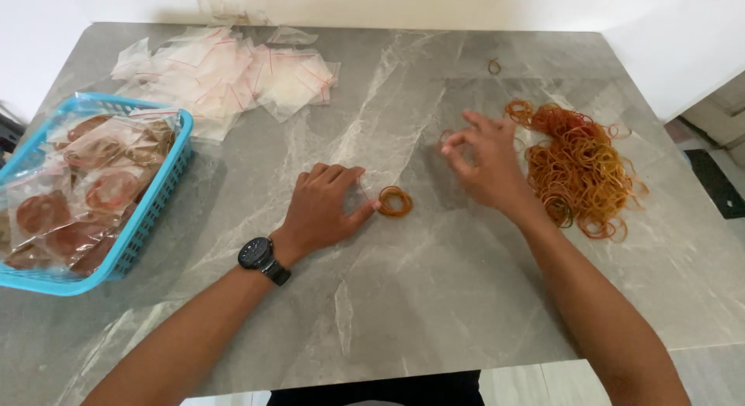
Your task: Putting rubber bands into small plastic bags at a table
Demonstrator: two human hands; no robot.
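Left hand (322, 208) touches small band bundle (395, 201) — right hand (485, 161) pinches 1 band.

Both forearms are bare to the bottom edge of the view, with no sleeves, gloves or rings visible on the left hand (324, 206) or the right hand (485, 161). The left wrist carries a wristwatch (257, 255) with a round dark case, a dark face and a black strap, seated at about 7 o'clock from the left hand. The right wrist shows no watch or band.
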